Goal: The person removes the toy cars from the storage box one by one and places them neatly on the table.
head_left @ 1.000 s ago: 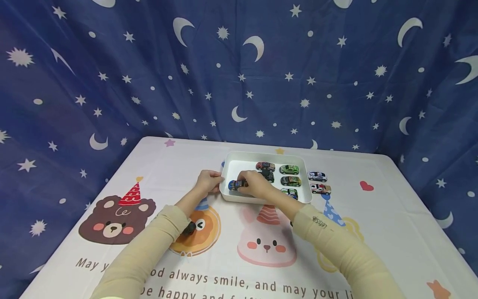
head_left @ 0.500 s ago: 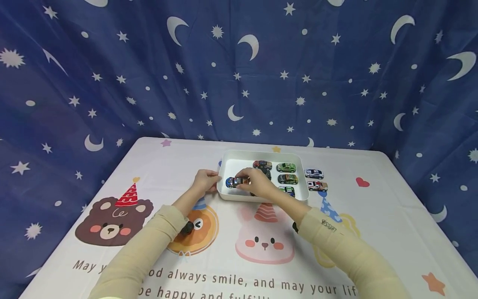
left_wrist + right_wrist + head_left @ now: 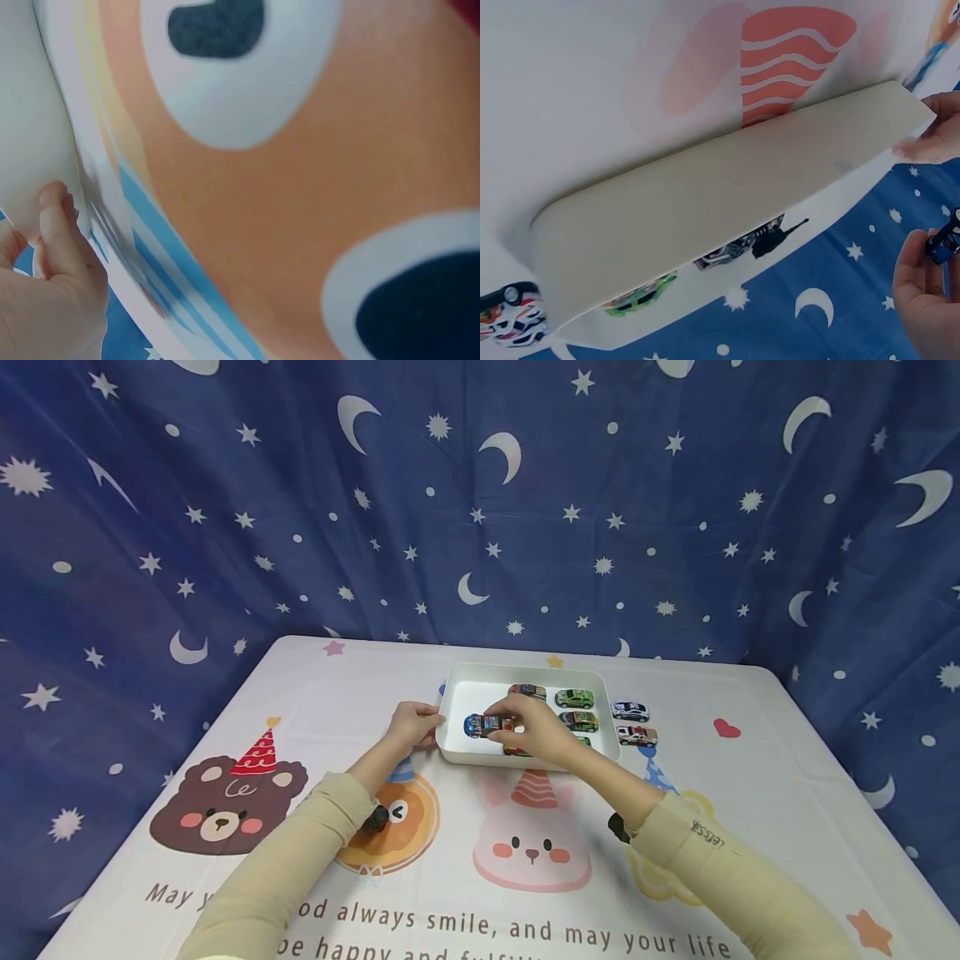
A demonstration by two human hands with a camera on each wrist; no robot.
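Note:
My left hand (image 3: 415,727) holds the left end of a white plastic tray (image 3: 525,761). In the left wrist view, the left fingers (image 3: 58,217) lie against the tray's pale wall. My right hand (image 3: 542,731) reaches over the tray and pinches a blue toy car (image 3: 476,725), its nose pointing left. In the right wrist view, the right hand (image 3: 928,300) grips the same blue toy car (image 3: 946,238). Inside the tray are a red-and-dark toy car (image 3: 528,691), a green one (image 3: 574,699) and a dark patterned one (image 3: 578,721); others are partly hidden by the right hand.
A white-and-blue toy car (image 3: 630,711) and a white-and-red toy car (image 3: 637,737) stand just right of the tray. The table wears a white cloth (image 3: 442,893) printed with animals and lettering. A blue star-and-moon curtain (image 3: 420,527) hangs behind.
My right hand has shifted a little to the right with the blue toy car, and its forearm has swung right. The left hand keeps its hold on the tray. The head view tilted slightly.

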